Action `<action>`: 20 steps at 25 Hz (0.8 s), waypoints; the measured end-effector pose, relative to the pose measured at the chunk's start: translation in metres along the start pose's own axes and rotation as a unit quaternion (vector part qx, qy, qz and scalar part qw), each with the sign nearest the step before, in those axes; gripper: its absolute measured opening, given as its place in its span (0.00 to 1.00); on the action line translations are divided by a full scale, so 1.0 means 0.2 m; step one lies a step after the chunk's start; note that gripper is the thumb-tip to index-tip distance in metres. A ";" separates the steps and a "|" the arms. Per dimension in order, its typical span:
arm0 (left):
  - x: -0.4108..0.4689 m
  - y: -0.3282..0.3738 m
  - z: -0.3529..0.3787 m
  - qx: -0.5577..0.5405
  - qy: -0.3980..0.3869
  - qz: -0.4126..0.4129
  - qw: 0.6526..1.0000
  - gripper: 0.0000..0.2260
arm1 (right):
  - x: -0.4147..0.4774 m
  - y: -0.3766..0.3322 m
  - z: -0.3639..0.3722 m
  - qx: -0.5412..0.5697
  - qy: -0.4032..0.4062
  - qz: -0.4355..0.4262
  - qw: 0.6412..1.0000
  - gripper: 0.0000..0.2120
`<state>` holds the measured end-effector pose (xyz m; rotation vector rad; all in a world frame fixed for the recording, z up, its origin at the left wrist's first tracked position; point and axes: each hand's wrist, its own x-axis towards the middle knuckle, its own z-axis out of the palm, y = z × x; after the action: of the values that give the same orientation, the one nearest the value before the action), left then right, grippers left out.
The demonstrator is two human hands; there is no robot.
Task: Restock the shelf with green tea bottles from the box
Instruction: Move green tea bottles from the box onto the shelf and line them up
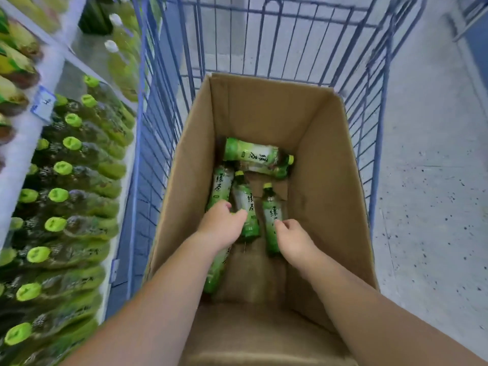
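Several green tea bottles lie loose at the bottom of a cardboard box. Both my arms reach down into it. My left hand hovers with thumb and fingers spread over the left bottle, whose lower half runs under my wrist, and beside the middle bottle. My right hand has loosely bent fingertips touching the right bottle, with no grip visible. Two more bottles lie crosswise at the far end. The shelf at left holds rows of green-capped bottles.
The box sits in a blue wire cart parked right against the shelf. A price tag hangs on the shelf edge. Pale drink bottles stand on the lower shelf further back. Speckled grey floor lies to the right.
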<state>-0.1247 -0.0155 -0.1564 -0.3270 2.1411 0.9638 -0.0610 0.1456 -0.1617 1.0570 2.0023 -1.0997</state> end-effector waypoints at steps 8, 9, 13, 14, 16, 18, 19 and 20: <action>0.49 -0.09 0.27 0.056 -0.007 -0.043 0.997 0.28 | 0.49 0.02 0.22 -0.085 0.063 0.049 0.993 0.25; 0.54 -0.10 0.29 0.057 0.004 -0.045 0.997 0.28 | 0.53 0.03 0.22 -0.102 0.075 0.053 0.991 0.25; 0.66 -0.10 0.38 0.048 0.040 -0.035 0.997 0.26 | 0.64 0.07 0.24 -0.127 0.098 0.055 0.986 0.27; 0.68 -0.09 0.40 0.053 0.044 -0.040 0.997 0.27 | 0.66 0.08 0.25 -0.123 0.095 0.053 0.986 0.27; 0.73 -0.06 0.44 0.061 0.050 -0.055 0.995 0.28 | 0.71 0.10 0.26 -0.110 0.091 0.053 0.988 0.26; 0.77 -0.04 0.47 0.061 0.060 -0.072 0.994 0.30 | 0.74 0.11 0.27 -0.106 0.092 0.057 0.988 0.26; 0.79 -0.03 0.49 0.065 0.063 -0.079 0.993 0.32 | 0.76 0.12 0.27 -0.108 0.092 0.059 0.988 0.26; 0.80 -0.02 0.50 0.077 0.063 -0.087 0.991 0.35 | 0.77 0.13 0.28 -0.110 0.092 0.061 0.988 0.26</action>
<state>-0.1781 0.0657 -0.3183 -0.5005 2.2434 0.6915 -0.1078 0.1592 -0.3200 1.1812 2.1129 -0.7211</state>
